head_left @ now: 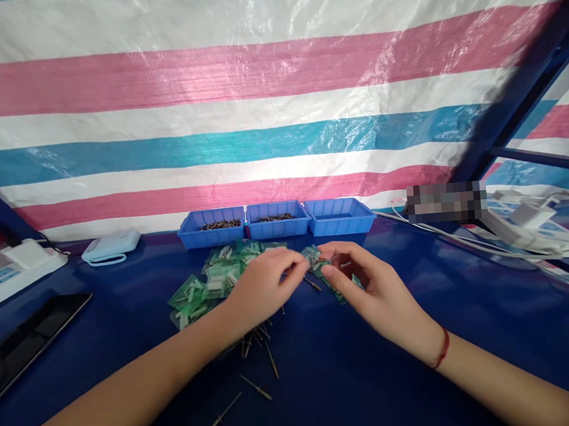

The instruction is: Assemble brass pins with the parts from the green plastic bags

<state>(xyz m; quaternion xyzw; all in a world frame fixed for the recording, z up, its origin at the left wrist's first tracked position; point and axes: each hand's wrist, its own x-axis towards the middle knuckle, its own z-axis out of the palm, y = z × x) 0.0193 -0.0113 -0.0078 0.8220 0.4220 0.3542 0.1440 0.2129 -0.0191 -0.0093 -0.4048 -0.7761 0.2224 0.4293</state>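
My right hand (371, 285) is closed on a small green plastic bag (313, 256) with small pieces inside, the thumb and fingers at its right side. At the bag's left edge, the fingertips of my left hand (270, 276) are pinched together; what they hold, if anything, is hidden. A blind rivet (312, 284) shows just below the bag, between my hands. Left of and behind my left hand lies a pile of green bags (215, 281) with white pieces in them. Several loose blind rivets (256, 387) are scattered under and in front of my left forearm.
Three blue bins stand in a row at the back: the left bin (184, 236) and middle bin (278, 230) hold small metal parts, the right bin (340, 223) shows a bare bottom. A dark tablet (28, 338), light-blue device (111, 247) and power strip (18, 280) lie left; cables (464, 241) run right.
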